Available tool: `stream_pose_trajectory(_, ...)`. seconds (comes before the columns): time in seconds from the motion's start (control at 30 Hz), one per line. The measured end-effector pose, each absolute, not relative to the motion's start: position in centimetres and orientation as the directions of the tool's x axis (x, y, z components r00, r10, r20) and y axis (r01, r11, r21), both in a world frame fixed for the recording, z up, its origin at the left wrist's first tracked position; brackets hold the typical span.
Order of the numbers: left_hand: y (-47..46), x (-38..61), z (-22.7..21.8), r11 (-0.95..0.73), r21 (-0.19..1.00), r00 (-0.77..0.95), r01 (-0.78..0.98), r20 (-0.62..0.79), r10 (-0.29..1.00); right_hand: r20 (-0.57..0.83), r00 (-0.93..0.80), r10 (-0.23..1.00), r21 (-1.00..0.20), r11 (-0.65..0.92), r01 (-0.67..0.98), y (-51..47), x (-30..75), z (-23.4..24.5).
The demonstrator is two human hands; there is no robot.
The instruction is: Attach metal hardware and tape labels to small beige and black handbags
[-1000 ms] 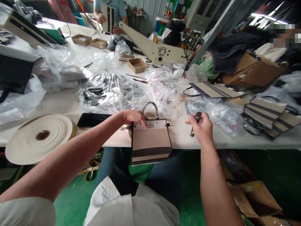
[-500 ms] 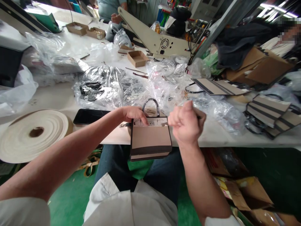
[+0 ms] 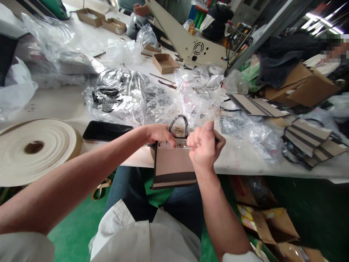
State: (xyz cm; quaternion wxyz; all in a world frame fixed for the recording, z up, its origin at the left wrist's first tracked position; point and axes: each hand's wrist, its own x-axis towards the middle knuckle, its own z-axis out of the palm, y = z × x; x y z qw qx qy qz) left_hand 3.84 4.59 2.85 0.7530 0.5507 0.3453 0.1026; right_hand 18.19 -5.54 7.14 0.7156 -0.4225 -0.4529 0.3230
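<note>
A small beige handbag (image 3: 173, 165) with a dark band and a grey handle (image 3: 178, 123) hangs over the near edge of the white table (image 3: 62, 105), above my lap. My left hand (image 3: 159, 135) is closed on the bag's top left edge. My right hand (image 3: 204, 147) is a fist at the bag's top right, gripping a thin dark tool (image 3: 217, 139) whose tip meets the metal fitting on the bag's top.
A black phone (image 3: 107, 131) and a large roll of cream tape (image 3: 32, 149) lie to the left. Crumpled clear plastic bags (image 3: 136, 98) cover the table's middle. Finished striped bags (image 3: 311, 140) are stacked at right; small cardboard boxes (image 3: 165, 62) and another person's hands (image 3: 140, 8) sit at the far end.
My right hand came in from the right with the tool, turned into a fist and moved onto the bag's top. My left hand stayed on the bag.
</note>
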Motion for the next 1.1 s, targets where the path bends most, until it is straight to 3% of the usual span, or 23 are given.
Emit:
stream_pose_trajectory(0.17,4.5,3.9,3.0,0.396,0.877,0.744,0.272,-0.452,0.492,0.352,0.409,0.842,-0.909,0.412,-0.067,-5.4,17.7,6.6)
stream_pose_trajectory(0.37,4.8,3.9,3.7,0.409,0.845,0.727,0.345,-0.516,0.453,0.248,0.378,0.892,-0.915,0.344,-0.211,-4.1,19.8,7.0)
stream_pose_trajectory(0.5,4.8,3.9,3.8,0.376,0.856,0.754,0.355,-0.5,0.425,0.162,0.366,0.916,-0.912,0.281,-0.3,-4.4,21.6,7.3)
stream_pose_trajectory(0.67,4.9,3.9,3.3,0.352,0.863,0.763,0.362,-0.492,0.419,0.139,0.371,0.918,-0.926,0.254,-0.279,-4.9,21.2,7.5)
stream_pose_trajectory(0.8,4.7,3.7,2.9,0.315,0.902,0.801,0.295,-0.413,0.433,0.036,0.338,0.94,-0.963,0.123,-0.24,-2.8,19.9,7.8)
stream_pose_trajectory(1.0,4.0,3.3,3.2,0.255,0.948,0.826,0.189,-0.294,0.481,-0.242,0.311,0.919,-0.965,-0.194,-0.179,2.3,18.6,7.5)
stream_pose_trajectory(1.1,3.8,3.2,3.6,0.279,0.938,0.822,0.204,-0.319,0.471,-0.204,0.24,0.949,-0.969,-0.16,-0.191,1.3,19.1,8.1)
